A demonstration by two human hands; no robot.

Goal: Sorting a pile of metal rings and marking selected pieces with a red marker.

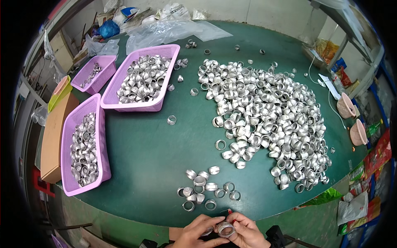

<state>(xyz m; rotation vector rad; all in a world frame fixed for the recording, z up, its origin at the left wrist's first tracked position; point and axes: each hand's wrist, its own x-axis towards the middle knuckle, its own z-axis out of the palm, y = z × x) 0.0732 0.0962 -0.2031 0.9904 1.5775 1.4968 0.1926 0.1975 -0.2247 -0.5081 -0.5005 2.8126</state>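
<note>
At the table's near edge, my left hand (195, 232) curls its fingers round a silvery metal ring (225, 230), its patterned band tilted toward me. A second ring (207, 232) shows partly between the left fingers. My right hand (248, 232) is closed beside the held ring, its fingers on a slim red object (230, 211) with a thin pale tip. Most of that object is hidden, so its exact kind cannot be made out. Just beyond both hands lies a small loose group of similar rings (199, 181) on the green tabletop (144, 165).
A big heap of metal rings (269, 111) covers the table's right half. Lilac baskets, a large one (136, 108), a near one (102, 153) and a small one (97, 84), hold rings on the left. Plastic sheeting (161, 35) lies at the back; pink containers (345, 106) stand right.
</note>
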